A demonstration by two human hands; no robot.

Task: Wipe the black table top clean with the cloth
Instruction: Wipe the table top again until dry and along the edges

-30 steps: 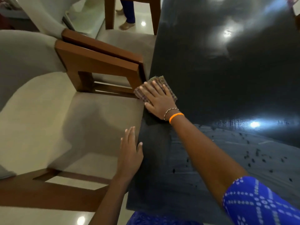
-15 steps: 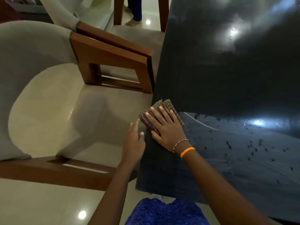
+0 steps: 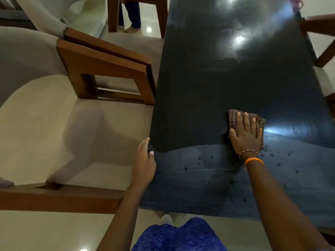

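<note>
Right hand (image 3: 244, 137) lies flat, palm down, fingers spread on the cloth (image 3: 235, 120) — pressing it to the table, not gripping or bunching it. Cloth is a checked brown rag, right of frame centre, showing past the fingertips and at the little-finger side; the rest is hidden under the palm. Left hand (image 3: 145, 160) rests loosely curled on the table's left edge, lower centre of frame, holding nothing, likely bracing.

Black table top (image 3: 226, 78) fills the right half of the frame. Upper part looks dark and glossy with lamp glare. Lower band, toward the bottom of the frame, looks duller and greyish, with dark specks (image 3: 199, 158) scattered across it — my read: that band is not wiped yet, and the cloth sits right at its boundary.

To do this step well: keep the palm flat and pressure even so the cloth doesn't roll up, run overlapping passes along the boundary, work toward the near edge and pick specks up instead of pushing them off onto the chair seat (image 3: 108, 133) at left. Wooden armrest (image 3: 108, 64) at upper left nearly touches the table edge — mind knuckles there.
</note>
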